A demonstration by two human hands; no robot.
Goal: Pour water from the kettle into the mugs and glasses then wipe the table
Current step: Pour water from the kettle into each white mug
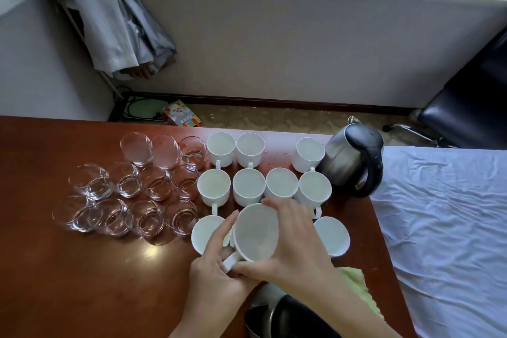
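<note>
Holding a white mug (256,232) tilted above the bench (82,269), both hands met at the front of the mug cluster. The right hand (293,244) wrapped the mug's far and right side, fingers curled over the rim and thumb under the base, so the mug lay inside that grip. The left hand (216,263) pinched the mug's handle (230,262) at its lower left, forefinger stretched along the wall.

Taking the held mug as landmark: other white mugs (248,186) stood upright just behind and to either side of it; clear glasses (153,184) were grouped to its left; a steel kettle (352,159) with a black handle stood behind it to the right, beside the rearmost mug. A green cloth (356,285) lay just right of the right wrist, and a second dark kettle-like vessel (288,318) sat in front of the mug at the bench's near edge.
</note>
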